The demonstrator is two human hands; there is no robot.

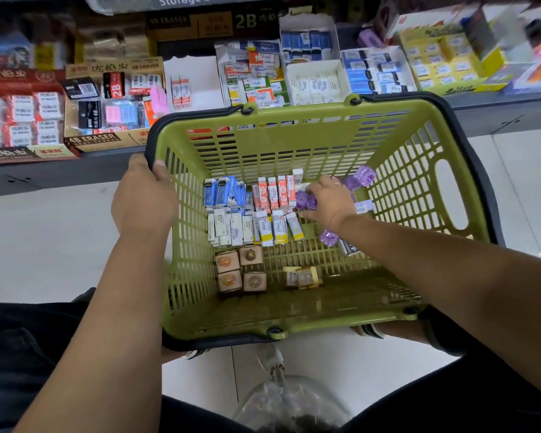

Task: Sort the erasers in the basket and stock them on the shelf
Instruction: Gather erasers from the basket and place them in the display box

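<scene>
Facing a low grey shop shelf (pixel 60 170) above pale glossy floor tiles (pixel 44 245), packed with open cardboard display boxes: a tan carton printed "4B ERASER" (pixel 107 140) at the left, a white carton (pixel 197 67) holding a pair of orange-and-white erasers beside it, a white carton of blue-banded erasers (pixel 372 73) further right, a yellow carton (pixel 441 64) beyond that. Steadying an olive-green perforated plastic basket (pixel 294 145) with black rim handles just in front of the shelf edge. Gripping its far left corner with the left hand (pixel 144 198), fingers curling over the black rim and hooking down inside, thumb hidden. Reaching the right hand (pixel 328 201) down to the basket floor near the right wall, fingers bunched together and curling round a cluster of translucent purple block erasers (pixel 306 200), fingertips mostly hidden behind the knuckles. Leaving more purple blocks (pixel 361 176) lying loose beyond the knuckles and another purple block (pixel 328 237) under the wrist. Showing the other erasers grouped on the basket floor: blue-sleeved erasers (pixel 221 190) standing in a row at the far left, orange-and-white sleeved erasers (pixel 274 192) just beside them and meeting the purple cluster, plain white erasers (pixel 231 228) in a nearer row, yellow-banded erasers (pixel 278 228) to their right, four tan square boxed erasers (pixel 239 271) in a two-by-two block nearest, and small pale yellow boxes (pixel 303 276) apart to the right. Catching a crumpled clear plastic bag (pixel 288 401) on the tiles below the basket, between dark trouser legs (pixel 28 354).
</scene>
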